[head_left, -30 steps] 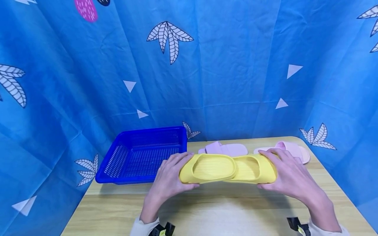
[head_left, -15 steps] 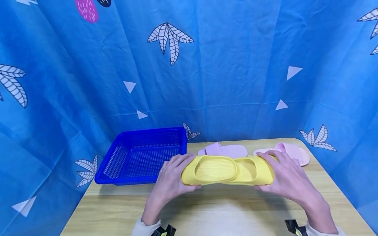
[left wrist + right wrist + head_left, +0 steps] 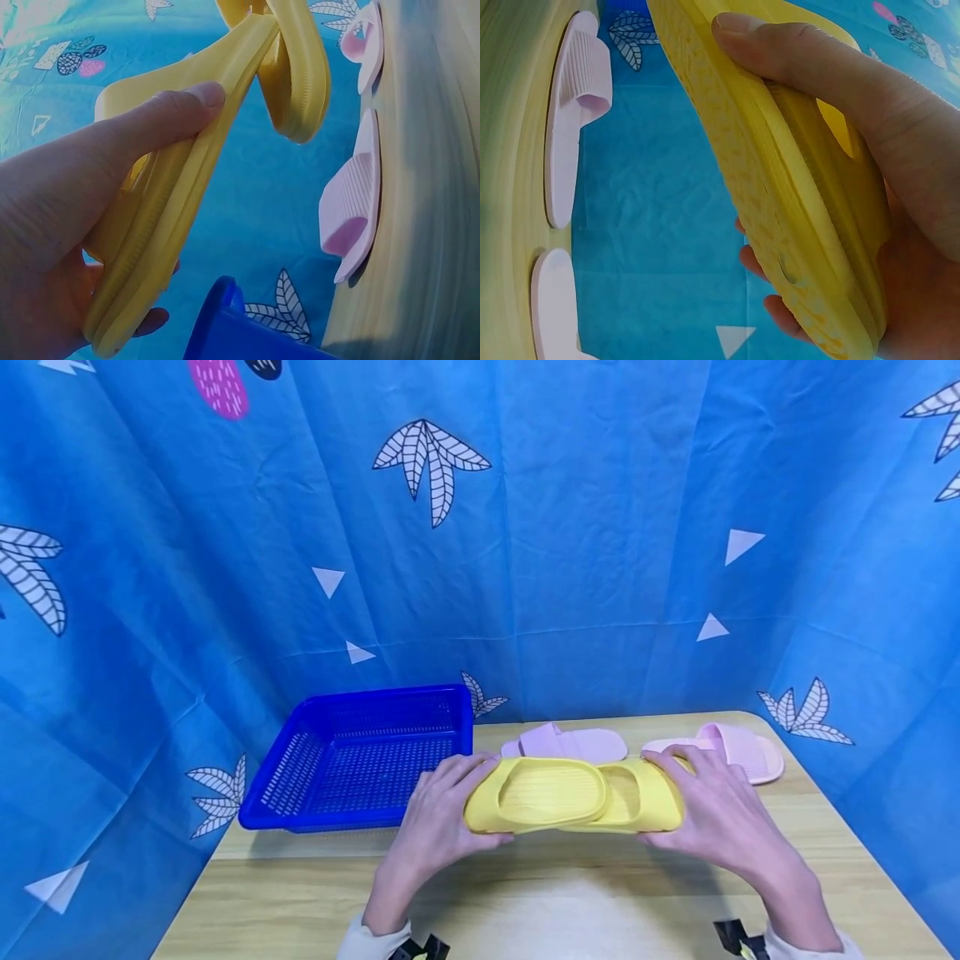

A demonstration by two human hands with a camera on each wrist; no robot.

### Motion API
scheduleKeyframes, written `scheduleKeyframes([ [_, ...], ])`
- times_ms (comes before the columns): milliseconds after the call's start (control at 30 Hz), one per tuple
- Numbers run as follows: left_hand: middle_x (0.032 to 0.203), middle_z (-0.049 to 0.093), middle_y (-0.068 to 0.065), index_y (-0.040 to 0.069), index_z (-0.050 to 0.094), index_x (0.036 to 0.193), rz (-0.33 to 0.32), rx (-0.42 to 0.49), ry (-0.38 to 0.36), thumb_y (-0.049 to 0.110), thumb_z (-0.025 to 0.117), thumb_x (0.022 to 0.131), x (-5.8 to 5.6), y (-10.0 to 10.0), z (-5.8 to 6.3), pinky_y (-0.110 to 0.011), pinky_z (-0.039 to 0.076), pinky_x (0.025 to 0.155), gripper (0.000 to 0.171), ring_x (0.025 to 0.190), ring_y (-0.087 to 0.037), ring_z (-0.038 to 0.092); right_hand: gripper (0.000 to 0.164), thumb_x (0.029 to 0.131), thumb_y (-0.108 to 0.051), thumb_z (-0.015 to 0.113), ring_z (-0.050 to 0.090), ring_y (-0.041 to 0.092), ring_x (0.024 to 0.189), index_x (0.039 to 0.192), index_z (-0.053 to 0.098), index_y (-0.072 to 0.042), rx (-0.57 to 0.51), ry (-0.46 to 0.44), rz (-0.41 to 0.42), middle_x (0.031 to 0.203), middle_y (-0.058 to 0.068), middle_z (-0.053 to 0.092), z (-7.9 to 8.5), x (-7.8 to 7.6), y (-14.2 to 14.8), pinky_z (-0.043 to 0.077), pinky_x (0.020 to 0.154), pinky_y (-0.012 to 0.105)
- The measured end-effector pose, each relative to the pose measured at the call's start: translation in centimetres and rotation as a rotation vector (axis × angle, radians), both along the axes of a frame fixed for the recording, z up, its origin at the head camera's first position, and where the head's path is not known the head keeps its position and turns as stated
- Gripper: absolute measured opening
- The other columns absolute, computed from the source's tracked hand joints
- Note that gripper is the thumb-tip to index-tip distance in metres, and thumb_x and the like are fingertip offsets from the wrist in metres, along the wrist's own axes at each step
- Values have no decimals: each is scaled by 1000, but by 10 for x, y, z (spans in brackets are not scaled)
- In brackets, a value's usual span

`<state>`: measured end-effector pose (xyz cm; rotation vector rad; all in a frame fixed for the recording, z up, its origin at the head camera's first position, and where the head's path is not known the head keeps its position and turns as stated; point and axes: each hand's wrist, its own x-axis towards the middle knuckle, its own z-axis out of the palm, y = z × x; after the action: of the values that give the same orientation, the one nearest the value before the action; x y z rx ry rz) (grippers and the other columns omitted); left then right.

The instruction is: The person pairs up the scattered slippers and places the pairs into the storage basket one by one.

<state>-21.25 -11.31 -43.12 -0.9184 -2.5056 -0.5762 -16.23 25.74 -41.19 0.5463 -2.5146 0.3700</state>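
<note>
Head view: a left yellow slipper and right yellow slipper, heels overlapping, are pinched respectively by left hand and right hand, lifted above the table but not yet put down, with pink slippers untouched far right and blue basket far left.

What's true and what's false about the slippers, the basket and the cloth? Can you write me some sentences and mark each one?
1. The left hand and the right hand each hold a yellow slipper. True.
2. Two pink slippers lie on the table. True.
3. The yellow slippers rest on the table. False: they are held up above it.
4. The blue basket stands to the left of the pink slippers. True.
5. The blue basket is full of slippers. False: no slipper shows in it.
6. Behind the table, everything is red. False: the cloth there is blue.
</note>
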Motion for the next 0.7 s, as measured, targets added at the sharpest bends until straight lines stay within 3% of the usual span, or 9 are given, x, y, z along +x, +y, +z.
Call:
scheduleKeyframes([
  [400, 142, 58, 8, 26, 57, 147, 4, 2, -14, 68, 87, 65, 0, 2, -2, -39, 47, 85, 96, 129, -19, 52, 101, 43, -50, 100, 58, 34, 97, 131, 66, -15, -5, 0, -15, 115, 12, 63, -3, -1, -7, 41, 65, 43],
  [700, 142, 59, 7, 25, 57, 147, 19, -7, -23, 67, 87, 66, 1, 3, -1, -41, 47, 88, 96, 131, -21, 51, 98, 45, -51, 99, 58, 39, 99, 131, 66, -16, -18, -9, -19, 116, 14, 63, -6, -4, -13, 44, 80, 61],
])
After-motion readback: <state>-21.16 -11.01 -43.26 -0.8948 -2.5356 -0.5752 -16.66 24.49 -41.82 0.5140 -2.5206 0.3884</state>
